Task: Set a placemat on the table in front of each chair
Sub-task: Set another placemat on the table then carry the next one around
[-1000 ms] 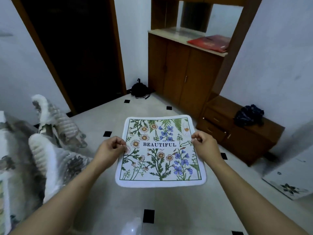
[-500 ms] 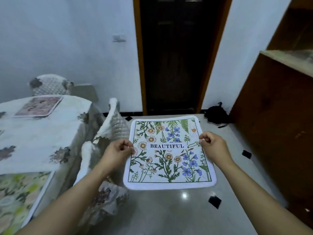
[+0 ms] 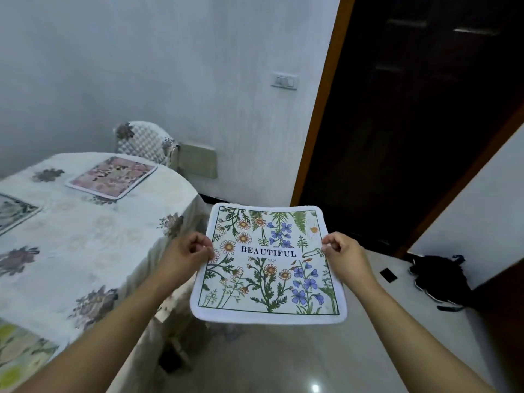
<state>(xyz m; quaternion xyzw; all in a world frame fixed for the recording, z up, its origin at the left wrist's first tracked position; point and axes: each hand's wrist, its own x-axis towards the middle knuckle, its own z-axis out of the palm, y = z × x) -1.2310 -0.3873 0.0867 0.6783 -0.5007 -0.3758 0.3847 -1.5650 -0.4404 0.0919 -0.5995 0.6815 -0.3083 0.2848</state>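
Observation:
I hold a white placemat (image 3: pixel 269 268) printed with flowers and the word BEAUTIFUL flat in the air, over the floor just right of the table. My left hand (image 3: pixel 187 255) pinches its left edge and my right hand (image 3: pixel 344 255) pinches its right edge. The table (image 3: pixel 85 236), under a pale floral cloth, fills the left. On it lie a pink placemat (image 3: pixel 112 177) at the far end, a grey one (image 3: pixel 14 214) at the left edge and a green-yellow one (image 3: pixel 19 355) at the near left. A quilted chair back (image 3: pixel 143 143) stands behind the far end.
A dark doorway with an orange-brown frame (image 3: pixel 411 123) is at the right. A black bag (image 3: pixel 439 279) lies on the pale tiled floor beside it. A light switch (image 3: pixel 284 80) is on the white wall. Part of a chair shows below the table's near corner.
My view has swung left, from the wooden cabinets past the doorway to the table. The floral placemat has stayed flat between both hands and now hangs beside the table's right edge.

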